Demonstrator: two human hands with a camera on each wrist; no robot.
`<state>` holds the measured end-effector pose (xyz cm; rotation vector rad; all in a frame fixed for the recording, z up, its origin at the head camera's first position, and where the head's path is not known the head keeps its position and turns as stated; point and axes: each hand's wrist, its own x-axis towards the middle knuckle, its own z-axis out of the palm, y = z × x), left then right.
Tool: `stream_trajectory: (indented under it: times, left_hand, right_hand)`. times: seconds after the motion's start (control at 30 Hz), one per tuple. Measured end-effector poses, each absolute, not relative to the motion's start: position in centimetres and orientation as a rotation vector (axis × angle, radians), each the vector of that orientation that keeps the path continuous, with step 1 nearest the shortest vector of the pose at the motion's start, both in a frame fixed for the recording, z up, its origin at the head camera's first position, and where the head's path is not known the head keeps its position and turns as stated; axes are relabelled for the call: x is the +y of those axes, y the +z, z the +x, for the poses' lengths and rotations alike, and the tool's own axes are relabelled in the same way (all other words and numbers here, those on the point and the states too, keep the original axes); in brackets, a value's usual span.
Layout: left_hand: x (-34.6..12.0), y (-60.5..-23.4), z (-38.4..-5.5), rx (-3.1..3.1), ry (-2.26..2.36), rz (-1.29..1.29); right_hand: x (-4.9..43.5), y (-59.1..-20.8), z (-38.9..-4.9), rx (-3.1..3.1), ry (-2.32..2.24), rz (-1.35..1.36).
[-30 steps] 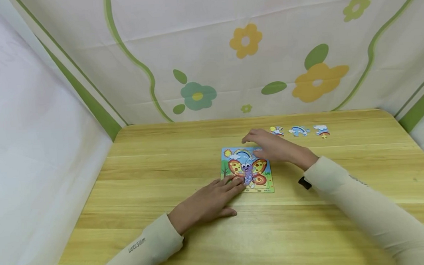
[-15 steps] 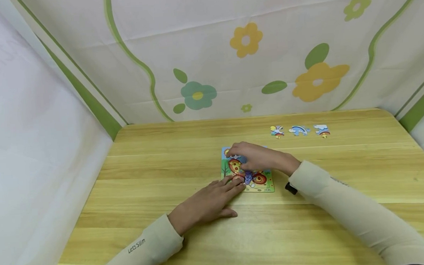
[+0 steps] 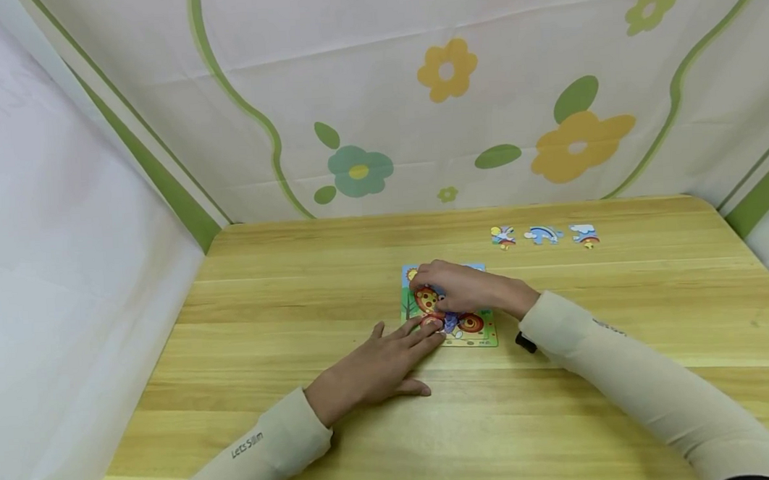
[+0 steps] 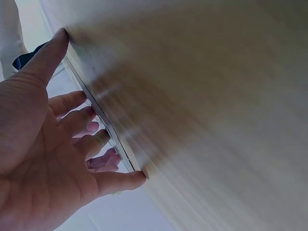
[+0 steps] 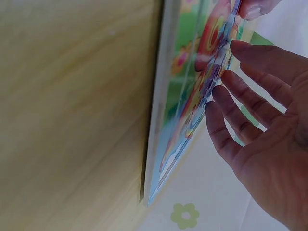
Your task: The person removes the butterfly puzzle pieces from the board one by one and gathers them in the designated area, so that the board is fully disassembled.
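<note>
A flat square butterfly puzzle (image 3: 471, 325) lies on the table, its sun and tree at the left side. My left hand (image 3: 383, 363) rests across its lower left part, fingers stretched out and thumb on the wood. Over its upper part is my right hand (image 3: 461, 285), fingers bent down and thumb apart, near the butterfly's left wing. In the right wrist view, the right fingertips (image 5: 217, 91) touch the puzzle's face, spread apart, with no lifted piece showing between them. A left fingertip (image 5: 252, 10) appears at that view's top edge.
Beyond the puzzle, to the right, three loose pieces lie in a row: a yellow-and-red one (image 3: 503, 237), a rainbow one (image 3: 544, 235) and a cloud one (image 3: 584, 235). The wooden table (image 3: 264, 311) ends at a flowered fabric wall (image 3: 376, 74).
My right hand has moved left and toward me, from the puzzle's upper right edge to its upper left part. The left hand stays put, one finger now spread away from the others.
</note>
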<state>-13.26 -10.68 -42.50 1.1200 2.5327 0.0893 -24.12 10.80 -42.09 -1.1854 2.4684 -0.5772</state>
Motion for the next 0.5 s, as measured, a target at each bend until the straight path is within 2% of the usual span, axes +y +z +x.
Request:
stream_trajectory:
  times: [0.5]
  left_hand:
    - [-10.78, -42.6, -13.23, 2.518, 0.141, 1.096]
  right_hand:
    - [10.55, -42.18, -24.05, 2.473, -0.551, -1.2]
